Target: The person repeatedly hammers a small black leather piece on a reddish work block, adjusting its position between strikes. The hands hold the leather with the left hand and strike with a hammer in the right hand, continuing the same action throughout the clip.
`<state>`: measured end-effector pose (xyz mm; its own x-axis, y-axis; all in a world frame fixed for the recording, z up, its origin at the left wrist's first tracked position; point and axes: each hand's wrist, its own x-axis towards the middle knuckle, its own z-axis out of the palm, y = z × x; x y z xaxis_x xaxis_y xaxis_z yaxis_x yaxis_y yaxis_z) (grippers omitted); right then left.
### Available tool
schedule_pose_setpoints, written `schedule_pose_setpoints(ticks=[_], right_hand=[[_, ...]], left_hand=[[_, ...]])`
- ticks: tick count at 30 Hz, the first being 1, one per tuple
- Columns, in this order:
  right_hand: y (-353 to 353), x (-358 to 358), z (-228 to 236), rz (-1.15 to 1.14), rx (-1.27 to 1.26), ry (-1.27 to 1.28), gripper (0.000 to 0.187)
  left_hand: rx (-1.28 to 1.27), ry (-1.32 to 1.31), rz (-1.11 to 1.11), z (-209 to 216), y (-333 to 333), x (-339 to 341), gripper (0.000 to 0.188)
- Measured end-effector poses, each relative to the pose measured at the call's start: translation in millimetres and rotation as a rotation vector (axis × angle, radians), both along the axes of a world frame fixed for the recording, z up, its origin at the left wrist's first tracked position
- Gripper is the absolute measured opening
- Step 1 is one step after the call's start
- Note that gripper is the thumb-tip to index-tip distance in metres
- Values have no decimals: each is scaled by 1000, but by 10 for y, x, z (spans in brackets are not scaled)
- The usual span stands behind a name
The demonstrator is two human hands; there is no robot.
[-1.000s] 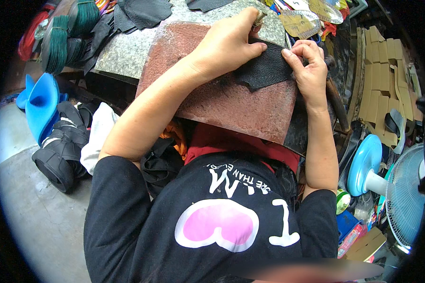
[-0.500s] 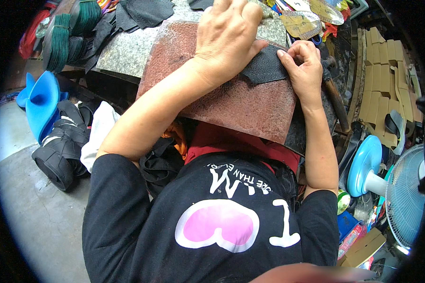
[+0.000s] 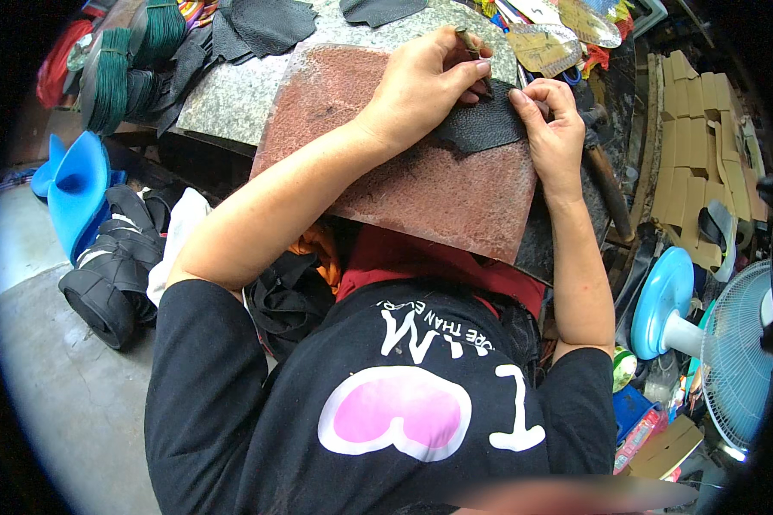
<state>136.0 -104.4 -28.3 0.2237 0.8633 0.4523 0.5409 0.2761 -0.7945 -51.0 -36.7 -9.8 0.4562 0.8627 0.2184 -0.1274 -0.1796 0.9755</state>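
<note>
A cut piece of black grained leather (image 3: 481,124) lies on a reddish-brown, rough-faced board (image 3: 438,202) in front of my chest. My right hand (image 3: 554,129) pinches the leather's right edge between thumb and fingers. At the leather's upper left, my left hand (image 3: 425,90) is closed round a slim tool (image 3: 464,39) with an olive-coloured end; its lower part looks dark and comes down at the leather. My fingers hide most of the tool, so its kind is unclear.
More black leather pieces (image 3: 266,26) lie on the speckled stone tabletop (image 3: 223,99). Clear and yellowed templates (image 3: 545,47) are at the far right, near a wooden-handled tool (image 3: 610,189). Green cord bundles (image 3: 112,77) stand left. A fan (image 3: 734,343) is at my right.
My left hand has turned and drawn nearer, now showing its fingers and the tool between them. My right hand keeps its pinch on the leather, nearly still.
</note>
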Motion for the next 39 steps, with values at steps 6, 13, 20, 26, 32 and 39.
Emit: schedule_pose_setpoints(ticks=[6, 13, 20, 26, 32, 39], right_hand=[[1, -9, -2, 30, -14, 37, 16], [-6, 4, -24, 55, -23, 57, 16], [2, 14, -27, 58, -27, 60, 16], [-3, 1, -52, 57, -25, 63, 15], [-270, 266, 380, 61, 17, 19, 29], [-910, 1156, 211, -298, -480, -859, 50]], left_hand=[[-46, -34, 28, 28, 2, -5, 17], [-57, -109, 54, -2, -2, 20, 14], [-52, 67, 36, 25, 17, 5, 16], [-25, 95, 30, 25, 18, -1, 15], [255, 223, 31, 63, 13, -8, 15], [680, 382, 46, 147, 66, 37, 16]])
